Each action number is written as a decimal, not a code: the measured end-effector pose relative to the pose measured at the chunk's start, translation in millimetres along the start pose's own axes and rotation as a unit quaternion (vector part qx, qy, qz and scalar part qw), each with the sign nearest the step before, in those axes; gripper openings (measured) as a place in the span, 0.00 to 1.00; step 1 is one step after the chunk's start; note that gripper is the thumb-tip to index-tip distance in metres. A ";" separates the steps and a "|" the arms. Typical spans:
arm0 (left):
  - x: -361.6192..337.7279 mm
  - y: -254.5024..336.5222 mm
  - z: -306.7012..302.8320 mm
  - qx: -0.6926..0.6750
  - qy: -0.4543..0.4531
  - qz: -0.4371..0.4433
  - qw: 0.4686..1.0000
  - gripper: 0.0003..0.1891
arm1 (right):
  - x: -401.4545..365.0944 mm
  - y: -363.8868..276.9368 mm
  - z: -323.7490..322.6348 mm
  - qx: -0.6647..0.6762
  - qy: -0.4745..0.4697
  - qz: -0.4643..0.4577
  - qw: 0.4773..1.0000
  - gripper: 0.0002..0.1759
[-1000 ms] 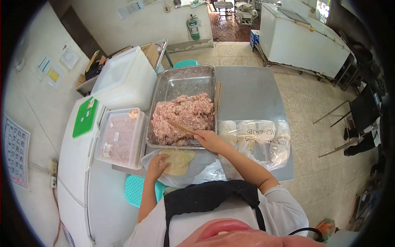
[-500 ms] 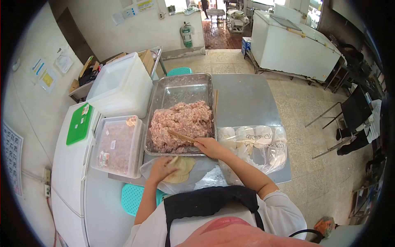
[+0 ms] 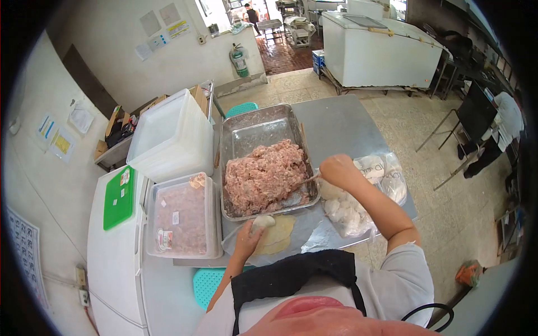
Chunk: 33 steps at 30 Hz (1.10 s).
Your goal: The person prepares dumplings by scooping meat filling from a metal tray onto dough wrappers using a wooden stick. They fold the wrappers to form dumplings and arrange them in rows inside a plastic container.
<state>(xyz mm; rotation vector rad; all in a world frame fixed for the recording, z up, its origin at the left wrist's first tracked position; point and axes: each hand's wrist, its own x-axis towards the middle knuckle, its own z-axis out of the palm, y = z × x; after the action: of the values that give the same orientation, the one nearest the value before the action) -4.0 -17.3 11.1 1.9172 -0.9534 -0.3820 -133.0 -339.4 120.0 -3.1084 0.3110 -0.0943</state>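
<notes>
My left hand (image 3: pixel 245 241) pinches a pale round dough wrapper (image 3: pixel 263 222) near the front rim of the metal tray. Under and beside it, more thin yellowish wrappers (image 3: pixel 278 238) lie overlapping on a clear plastic sheet (image 3: pixel 231 242). My right hand (image 3: pixel 340 171) is closed around a narrow wooden stick (image 3: pixel 308 180), whose tip reaches the right edge of the ground meat (image 3: pixel 263 173). This pink meat is heaped in the front part of the deep metal tray (image 3: pixel 255 119).
Right of the tray, a clear marked bag (image 3: pixel 350 215) holds pale rounds. On the left stand a lidded tub of meat (image 3: pixel 182 218), stacked plastic bins (image 3: pixel 168 140) and a green lid (image 3: pixel 119 199). A person (image 3: pixel 507 120) is near a black chair (image 3: pixel 476 112) at right.
My right hand has moved right, taking the stick from the middle of the meat to its right side. My left hand now has a wrapper raised from the pile. The view has tilted.
</notes>
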 end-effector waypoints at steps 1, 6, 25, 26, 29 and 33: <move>2.4 2.2 -5.5 -0.002 -0.006 0.001 1.000 0.17 | -0.4 -2.5 -1.2 -0.034 0.034 0.027 0.998 0.09; 4.2 10.5 -30.0 0.086 -0.002 0.115 0.990 0.11 | -4.2 -57.6 70.6 -0.033 0.031 -0.099 0.994 0.08; -1.2 31.2 -17.4 -0.082 -0.027 0.013 0.996 0.11 | 19.7 -47.0 19.6 -0.091 0.020 -0.092 0.991 0.06; 0.5 32.0 -17.2 -0.084 -0.040 0.003 0.996 0.10 | 24.1 -47.4 32.8 -0.098 0.033 -0.077 0.992 0.06; -0.5 28.5 -10.3 -0.077 -0.028 0.004 0.997 0.10 | 9.2 -70.7 52.5 -0.047 0.008 -0.142 0.989 0.06; -4.7 20.2 1.5 -0.110 0.041 -0.034 0.993 0.10 | 10.1 -50.6 30.8 -0.033 0.002 -0.166 0.985 0.06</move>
<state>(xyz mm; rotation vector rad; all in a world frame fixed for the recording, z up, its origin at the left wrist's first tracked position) -17.3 -20.1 26.8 1.7540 -0.7613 -0.4276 -111.2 -291.5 91.0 -3.1939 -0.2126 -0.0948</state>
